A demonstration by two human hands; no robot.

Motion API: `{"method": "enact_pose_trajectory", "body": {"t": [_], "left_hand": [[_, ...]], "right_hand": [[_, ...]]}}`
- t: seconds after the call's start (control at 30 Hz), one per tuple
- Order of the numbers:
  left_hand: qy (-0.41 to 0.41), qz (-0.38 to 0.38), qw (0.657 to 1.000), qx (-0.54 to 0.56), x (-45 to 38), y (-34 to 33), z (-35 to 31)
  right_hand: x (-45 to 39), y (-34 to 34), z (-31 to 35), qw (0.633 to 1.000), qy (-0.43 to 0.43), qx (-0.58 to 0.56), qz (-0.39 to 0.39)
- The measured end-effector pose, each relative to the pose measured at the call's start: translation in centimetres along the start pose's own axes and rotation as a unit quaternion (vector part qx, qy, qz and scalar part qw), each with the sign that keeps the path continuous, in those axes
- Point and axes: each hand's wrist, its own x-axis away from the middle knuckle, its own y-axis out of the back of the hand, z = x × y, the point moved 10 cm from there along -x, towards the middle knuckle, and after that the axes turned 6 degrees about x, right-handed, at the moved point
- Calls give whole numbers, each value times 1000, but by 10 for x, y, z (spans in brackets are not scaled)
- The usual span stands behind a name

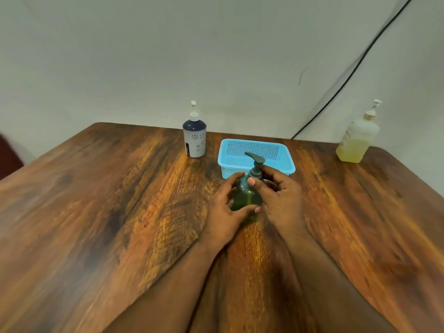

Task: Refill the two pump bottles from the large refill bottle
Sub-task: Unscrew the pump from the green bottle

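Centrally, the green pump bottle (247,198) stands on the bench (120,212), the left hand (225,212) grasping its body, the right hand (278,200) pinching its collar. Behind sit a blue basket (276,164), a white pump bottle (194,138) and, far right, the refill bottle (358,140).

Three pump bottles (247,195), one basket (228,162), two hands (223,212).

translucent green plastic pump bottle (247,200): dark green, grey-green pump
perforated plastic basket (255,157): light blue
wooden counter (120,224): streaked brown-orange grain
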Motion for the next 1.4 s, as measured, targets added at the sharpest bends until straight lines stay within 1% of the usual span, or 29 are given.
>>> {"method": "enact_pose_trajectory", "body": {"t": [0.07,0.13,0.23,0.33,0.4,0.47,0.57,0.63,0.7,0.77,0.9,1.0,1.07,1.13,1.27,1.4], "left_hand": [[7,6,999,31,-1,2,6],[12,14,999,34,-4,4,11],[25,24,999,27,-7,4,16],[27,27,999,16,-9,5,17],[24,32,999,8,-9,5,15],[26,34,999,3,-10,5,13],[20,31,999,3,-9,5,13],[16,36,999,11,-9,4,15],[8,37,999,17,-10,4,15],[-2,38,999,25,-10,2,12],[4,36,998,46,-9,1,13],[6,49,998,45,-8,-3,13],[10,53,997,57,-6,-4,13],[11,58,996,67,-4,-4,13],[15,64,995,69,-3,-3,13],[21,70,994,85,-5,-2,16]], "right_hand": [[-4,-6,-7,999,7,24,33],[-8,-9,-10,997,21,48,60],[-8,-11,-12,997,15,-13,79],[-10,-9,-14,997,18,-43,63],[-13,-5,-14,999,37,-21,27],[-11,0,-17,998,53,-26,-7],[-9,0,-15,995,93,13,-15],[-10,0,-15,994,106,-3,-14],[-11,1,-19,996,87,-29,-20],[-12,2,-18,997,71,-29,-28],[-11,1,-17,996,86,-17,-19],[-9,3,-25,997,45,-70,-2],[-4,1,-23,999,27,-47,3],[-1,-3,-20,999,29,-23,-1],[2,-1,-21,998,30,-60,-20],[3,-2,-19,999,38,-17,-28]]}}
